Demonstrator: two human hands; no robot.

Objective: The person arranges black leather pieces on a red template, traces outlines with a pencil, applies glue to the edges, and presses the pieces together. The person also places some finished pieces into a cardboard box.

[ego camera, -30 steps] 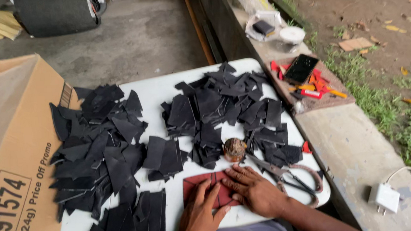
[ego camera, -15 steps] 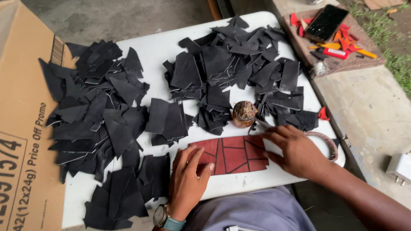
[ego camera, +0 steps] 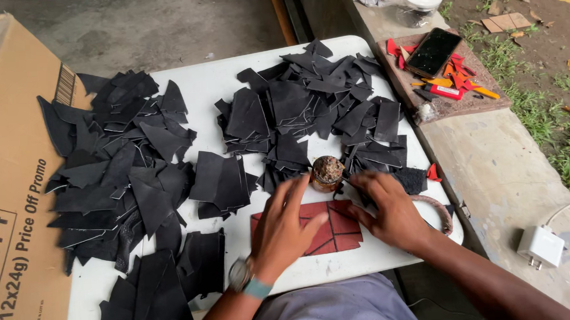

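Both hands have slid up the flat dark-red stitched leather panel point(ego camera: 325, 227) on the white table point(ego camera: 228, 91). Left hand point(ego camera: 282, 229) presses flat, grip open; right hand point(ego camera: 390, 209) likewise, fingers nearing the small rusty round tin point(ego camera: 327, 172) just ahead.

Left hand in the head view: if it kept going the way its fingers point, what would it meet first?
Probably the small rusty-topped jar. The left hand lies flat on the dark red piece with its fingers aimed up and to the right, and the fingertips are already about level with the jar's base. Whether they touch is unclear.
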